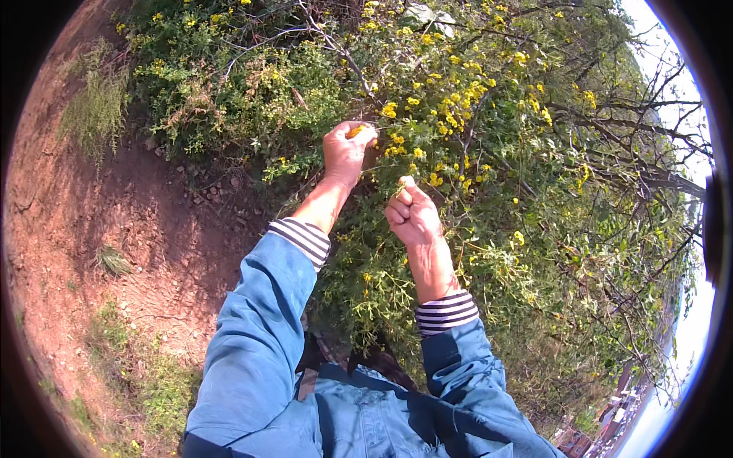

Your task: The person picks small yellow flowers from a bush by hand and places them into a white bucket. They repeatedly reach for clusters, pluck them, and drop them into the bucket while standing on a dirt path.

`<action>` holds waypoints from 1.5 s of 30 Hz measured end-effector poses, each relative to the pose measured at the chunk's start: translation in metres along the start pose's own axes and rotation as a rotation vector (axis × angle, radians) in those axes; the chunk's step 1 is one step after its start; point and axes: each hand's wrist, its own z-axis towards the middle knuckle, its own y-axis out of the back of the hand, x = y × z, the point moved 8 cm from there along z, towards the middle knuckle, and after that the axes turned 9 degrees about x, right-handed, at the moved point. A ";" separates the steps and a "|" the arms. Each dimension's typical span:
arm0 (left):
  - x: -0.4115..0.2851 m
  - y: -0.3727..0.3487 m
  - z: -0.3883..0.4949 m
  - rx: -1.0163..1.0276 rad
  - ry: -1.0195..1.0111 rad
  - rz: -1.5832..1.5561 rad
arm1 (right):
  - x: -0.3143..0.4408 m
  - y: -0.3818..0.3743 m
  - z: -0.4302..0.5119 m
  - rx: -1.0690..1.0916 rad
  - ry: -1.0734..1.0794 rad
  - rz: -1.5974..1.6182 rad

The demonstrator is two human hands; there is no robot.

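Observation:
My left hand (345, 153) is raised at the edge of a flowering shrub (487, 223), its fingers curled around yellow flower heads (356, 132). Thin twigs run close to those fingertips. Lower and to the right, my right hand (417, 216) has its thumb and forefinger pinched on a small green sprig (400, 189). Whether that sprig is still joined to the shrub I cannot tell. Clusters of yellow flowers (452, 117) grow on the shrub just beyond both hands.
Bare, forked branches (635, 172) spread across the right side. On the left lies a reddish dirt slope (154, 229) with loose stones and grass tufts (111, 260). A grey woody stem (349, 60) crosses the foliage ahead. Distant buildings (615, 409) show at lower right.

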 end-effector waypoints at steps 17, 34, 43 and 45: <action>-0.105 0.007 -0.050 -0.024 -0.602 1.009 | -0.025 -0.035 -0.002 0.053 -0.094 0.054; -0.030 0.135 -0.161 0.007 0.253 -0.494 | -0.081 -0.120 -0.069 0.374 -0.242 -0.362; -0.056 0.181 -0.257 -0.059 0.314 -0.674 | -0.199 -0.115 -0.109 0.302 -0.704 -0.318; -0.065 0.188 -0.262 -0.009 0.356 -0.603 | -0.221 -0.114 -0.118 0.402 -0.820 -0.403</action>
